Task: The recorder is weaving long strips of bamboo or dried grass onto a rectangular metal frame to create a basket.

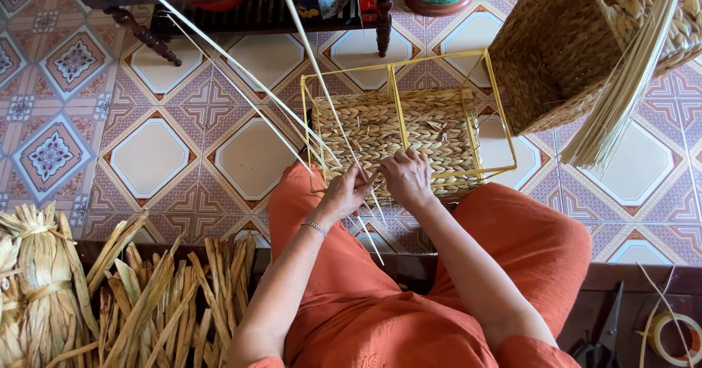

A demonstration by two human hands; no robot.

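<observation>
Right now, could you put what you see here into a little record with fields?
Setting: patterned tile floor, seen from above
Left hand: pinching thin pale reeds at the near edge of the frame
Right hand: resting on the woven base, fingers curled
Work piece: yellow wire frame with a plaited straw bottom
Left side: bundles of dried leaves
Upper right: finished woven basket and a sheaf of straw
Lower right: scissors and a roll of tape
Clothing: orange garment
</observation>
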